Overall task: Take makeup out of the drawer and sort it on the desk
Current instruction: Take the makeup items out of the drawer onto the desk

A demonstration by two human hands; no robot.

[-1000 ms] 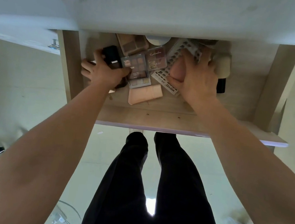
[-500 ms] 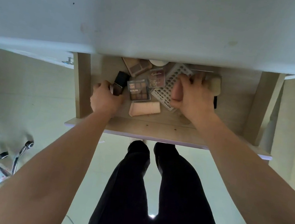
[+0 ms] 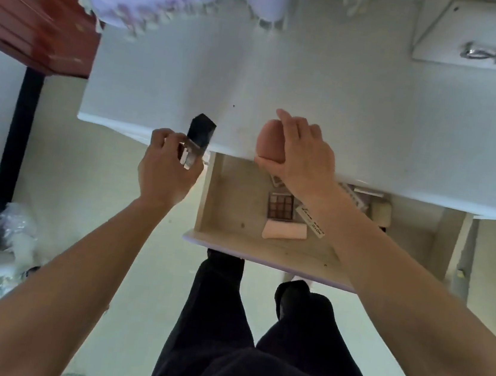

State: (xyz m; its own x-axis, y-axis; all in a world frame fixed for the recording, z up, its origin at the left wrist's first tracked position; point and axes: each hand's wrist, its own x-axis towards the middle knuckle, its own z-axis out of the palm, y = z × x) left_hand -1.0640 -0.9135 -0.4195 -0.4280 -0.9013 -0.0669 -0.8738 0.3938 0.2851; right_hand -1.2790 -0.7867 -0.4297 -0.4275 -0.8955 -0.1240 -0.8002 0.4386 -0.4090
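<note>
In the lower centre of the frame, the open drawer (image 3: 229, 204) holds an eyeshadow palette (image 3: 280, 206) and a pink roll (image 3: 284, 231) (other items are half hidden by the arm). Above it, the left hand (image 3: 164, 171) grips a black-capped bottle (image 3: 199, 138) at the edge of the desk (image 3: 284, 83). To its right, the right hand (image 3: 303, 157) grasps a pink sponge (image 3: 269, 142) over the white top.

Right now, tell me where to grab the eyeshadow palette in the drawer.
Probably its left edge, from above: the eyeshadow palette lies flat, the pink pad crowds its near edge and the white box its right, leaving the left side open.
</note>
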